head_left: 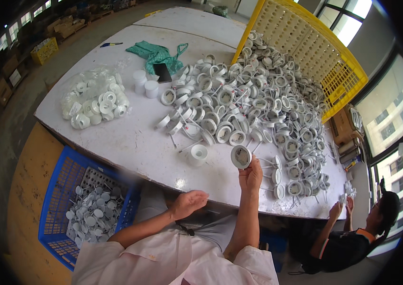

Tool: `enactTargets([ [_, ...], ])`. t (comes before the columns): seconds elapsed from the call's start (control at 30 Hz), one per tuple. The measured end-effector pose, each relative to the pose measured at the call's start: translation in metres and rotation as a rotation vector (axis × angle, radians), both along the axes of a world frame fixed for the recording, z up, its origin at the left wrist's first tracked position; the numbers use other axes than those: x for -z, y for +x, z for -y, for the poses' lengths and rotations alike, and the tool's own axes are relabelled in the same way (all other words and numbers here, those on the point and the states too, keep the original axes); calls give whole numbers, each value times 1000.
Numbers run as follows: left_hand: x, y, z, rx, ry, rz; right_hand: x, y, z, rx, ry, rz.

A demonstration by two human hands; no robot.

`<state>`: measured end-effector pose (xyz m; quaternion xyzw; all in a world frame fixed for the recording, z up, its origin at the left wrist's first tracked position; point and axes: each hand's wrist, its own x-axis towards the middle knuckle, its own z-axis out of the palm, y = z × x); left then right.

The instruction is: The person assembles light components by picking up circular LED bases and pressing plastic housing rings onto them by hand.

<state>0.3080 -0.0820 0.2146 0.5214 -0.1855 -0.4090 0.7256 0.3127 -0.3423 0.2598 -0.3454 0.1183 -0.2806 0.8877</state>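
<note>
Near the table's front edge, my right hand grips a round white cup-shaped part by its rim. Its hollow side faces up and shows a paler grey inside. My left hand is held off the table edge to the left, fingers stretched out, with nothing in it. A white ring-shaped cap sits alone on the table, left of the held part. Beyond it spreads a big pile of similar round white parts, many with thin stems or leads. A few lie to the right of my right hand.
A tipped yellow crate backs the pile. At left are a clear bag of white rings, white jars, a dark phone and green cloth. A blue basket holds small white discs. A co-worker works at right.
</note>
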Motion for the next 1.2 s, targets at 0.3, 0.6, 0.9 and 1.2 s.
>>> enactTargets([
  [0.3, -20, -2, 44, -313, -183, 191, 17, -37, -118, -234, 183, -43],
  [0.6, -27, 6, 21, -419, -177, 235, 38, -47, -143, -278, 185, -96],
  [0.9, -27, 15, 12, -519, -312, 88, 38, -73, -150, -148, -746, -380],
  [1.2, 7, 44, -29, -603, -107, 112, 25, -49, -128, -56, -1156, -318],
])
